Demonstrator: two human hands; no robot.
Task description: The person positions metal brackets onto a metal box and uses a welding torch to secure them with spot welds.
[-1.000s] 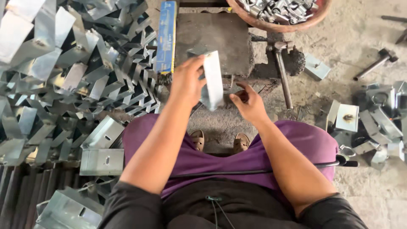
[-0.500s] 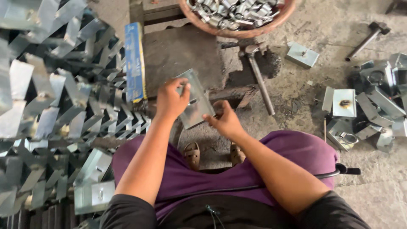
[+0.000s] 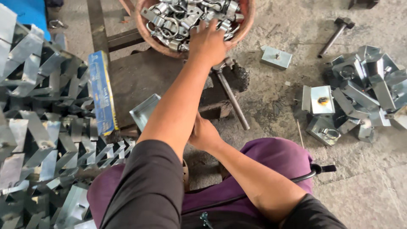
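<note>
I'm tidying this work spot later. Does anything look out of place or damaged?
One bracket in the right-hand pile carries a dark scorch-like spot on its face. A lone bracket lies apart from the pile. Otherwise nothing stands out.

Shiny galvanised metal clamps (image 3: 186, 19) in a matt reddish bowl (image 3: 248, 21), bright sheet-metal brackets (image 3: 38, 106), dull steel hammer (image 3: 231, 95), rough grey concrete floor (image 3: 360, 178), purple cloth trousers (image 3: 271, 161).

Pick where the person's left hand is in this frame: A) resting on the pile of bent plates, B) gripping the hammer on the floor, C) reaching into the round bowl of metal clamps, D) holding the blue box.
C: the left hand lies over the metal clamps inside the reddish bowl, away from the hammer.
</note>
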